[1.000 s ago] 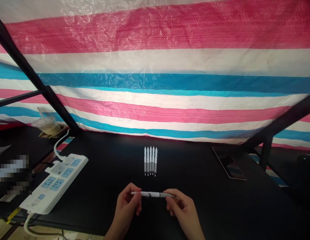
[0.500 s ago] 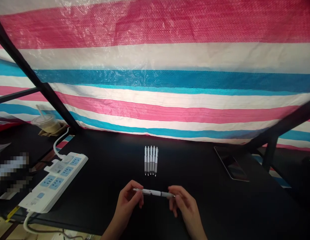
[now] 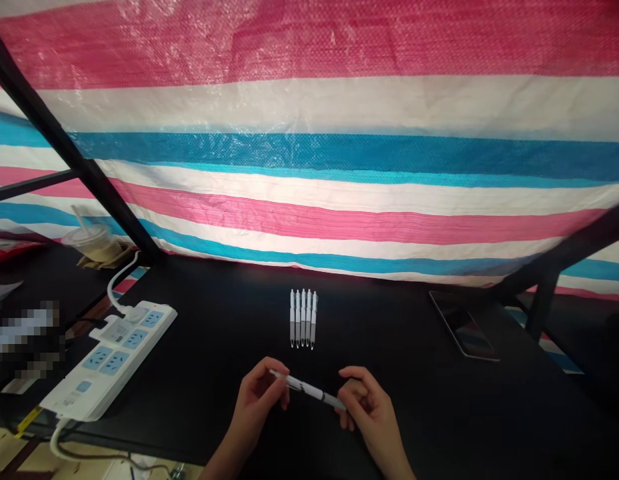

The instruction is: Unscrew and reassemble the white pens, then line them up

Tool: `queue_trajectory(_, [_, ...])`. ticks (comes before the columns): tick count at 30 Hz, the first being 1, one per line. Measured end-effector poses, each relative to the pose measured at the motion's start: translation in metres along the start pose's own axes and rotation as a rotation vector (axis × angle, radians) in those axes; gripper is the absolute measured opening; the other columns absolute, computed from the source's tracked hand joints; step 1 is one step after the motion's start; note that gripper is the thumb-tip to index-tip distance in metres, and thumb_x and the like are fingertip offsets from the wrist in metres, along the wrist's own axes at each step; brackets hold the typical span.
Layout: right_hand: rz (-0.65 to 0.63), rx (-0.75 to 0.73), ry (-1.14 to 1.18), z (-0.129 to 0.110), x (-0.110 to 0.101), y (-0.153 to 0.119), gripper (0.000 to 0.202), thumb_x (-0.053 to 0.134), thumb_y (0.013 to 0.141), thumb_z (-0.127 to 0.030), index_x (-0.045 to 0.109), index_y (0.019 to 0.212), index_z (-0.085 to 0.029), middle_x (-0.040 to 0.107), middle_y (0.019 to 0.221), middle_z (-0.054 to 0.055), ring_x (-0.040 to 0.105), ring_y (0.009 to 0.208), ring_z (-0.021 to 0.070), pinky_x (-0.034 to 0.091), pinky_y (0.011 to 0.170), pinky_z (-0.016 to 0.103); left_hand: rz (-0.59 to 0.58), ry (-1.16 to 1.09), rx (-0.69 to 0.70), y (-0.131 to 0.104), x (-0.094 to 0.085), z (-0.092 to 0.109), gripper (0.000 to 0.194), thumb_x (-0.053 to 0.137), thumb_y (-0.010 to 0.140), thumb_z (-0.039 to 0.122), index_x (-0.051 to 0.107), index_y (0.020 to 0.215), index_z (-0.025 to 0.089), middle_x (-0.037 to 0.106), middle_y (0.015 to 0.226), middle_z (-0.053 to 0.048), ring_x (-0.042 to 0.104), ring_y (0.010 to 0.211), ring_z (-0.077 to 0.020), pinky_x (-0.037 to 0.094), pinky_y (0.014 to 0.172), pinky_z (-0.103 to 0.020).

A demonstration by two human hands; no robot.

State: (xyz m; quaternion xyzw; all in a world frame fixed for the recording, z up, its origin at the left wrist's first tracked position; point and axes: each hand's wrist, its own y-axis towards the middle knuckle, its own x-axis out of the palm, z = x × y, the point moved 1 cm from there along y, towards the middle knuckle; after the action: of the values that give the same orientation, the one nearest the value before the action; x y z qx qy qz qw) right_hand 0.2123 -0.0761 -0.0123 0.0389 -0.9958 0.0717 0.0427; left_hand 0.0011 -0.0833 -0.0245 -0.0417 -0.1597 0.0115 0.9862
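A white pen with a grey grip point(image 3: 312, 392) is held between my two hands above the black table, slanting down to the right. My left hand point(image 3: 254, 395) pinches its clicker end between thumb and index finger. At the grey tip end, my right hand point(image 3: 370, 405) grips it with the thumb against curled fingers, the index finger raised off the pen. The pen's point is hidden by the right hand. Beyond both hands, several matching pens point(image 3: 303, 320) lie side by side in a neat row, their grey ends toward me.
On the left lies a white power strip point(image 3: 112, 360) with cables plugged in. A dark phone or tablet point(image 3: 464, 325) rests on the right of the black table point(image 3: 214, 320). A plastic cup with a straw point(image 3: 93, 243) stands far left. Striped sheeting point(image 3: 309, 153) hangs behind, between black frame bars.
The pen has tilted from nearly level so its grey end is lower. My right hand's index finger has lifted away from the pen while the thumb moved onto the grip.
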Motion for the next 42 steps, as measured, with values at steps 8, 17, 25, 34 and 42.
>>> queue_trajectory(8, [-0.035, -0.012, -0.038, 0.003, -0.004, 0.001, 0.043, 0.052, 0.089, -0.057, 0.063, 0.079, -0.017, 0.057, 0.053, 0.000, 0.045, 0.040, 0.0092, 0.032, 0.040, 0.021, -0.005, 0.026, 0.033, 0.000, 0.001, 0.005, 0.014, 0.064, 0.087, 0.032, 0.064, 0.088, 0.019, 0.059, 0.061, 0.001, 0.054, 0.057, -0.0128, 0.044, 0.055, -0.023])
queue_trajectory(17, [0.002, -0.039, -0.040, 0.004, -0.001, -0.001, 0.043, 0.049, 0.089, -0.060, 0.057, 0.078, -0.019, 0.058, 0.057, -0.001, 0.047, 0.041, 0.0092, 0.031, 0.040, 0.020, 0.010, 0.032, 0.032, -0.001, 0.000, 0.005, 0.014, 0.064, 0.087, 0.032, 0.064, 0.090, 0.019, 0.059, 0.062, 0.001, 0.054, 0.058, -0.0127, 0.043, 0.057, -0.023])
queue_trajectory(25, [-0.027, -0.059, -0.032, 0.009, -0.002, -0.002, 0.031, 0.065, 0.084, -0.048, 0.057, 0.096, -0.021, 0.060, 0.067, -0.002, 0.052, 0.046, 0.0089, 0.035, 0.043, 0.019, 0.033, -0.020, 0.018, -0.001, 0.001, 0.006, 0.015, 0.066, 0.086, 0.033, 0.063, 0.089, 0.019, 0.059, 0.062, 0.001, 0.054, 0.059, -0.0129, 0.043, 0.056, -0.023])
queue_trajectory(34, [-0.087, -0.033, 0.013, 0.001, 0.000, -0.001, 0.033, 0.059, 0.087, -0.052, 0.058, 0.088, -0.019, 0.061, 0.067, 0.000, 0.048, 0.042, 0.0071, 0.030, 0.040, 0.019, 0.046, -0.033, 0.035, -0.001, 0.002, 0.008, 0.015, 0.065, 0.087, 0.034, 0.063, 0.089, 0.019, 0.058, 0.062, 0.002, 0.052, 0.059, -0.0118, 0.040, 0.057, -0.023])
queue_trajectory(42, [-0.072, -0.036, 0.033, 0.006, -0.001, 0.000, 0.034, 0.060, 0.086, -0.052, 0.056, 0.084, -0.019, 0.059, 0.064, -0.002, 0.045, 0.040, 0.0063, 0.025, 0.038, 0.018, 0.016, -0.040, 0.038, -0.001, 0.002, 0.007, 0.013, 0.064, 0.089, 0.032, 0.062, 0.091, 0.019, 0.057, 0.063, 0.002, 0.052, 0.059, -0.0116, 0.040, 0.056, -0.023])
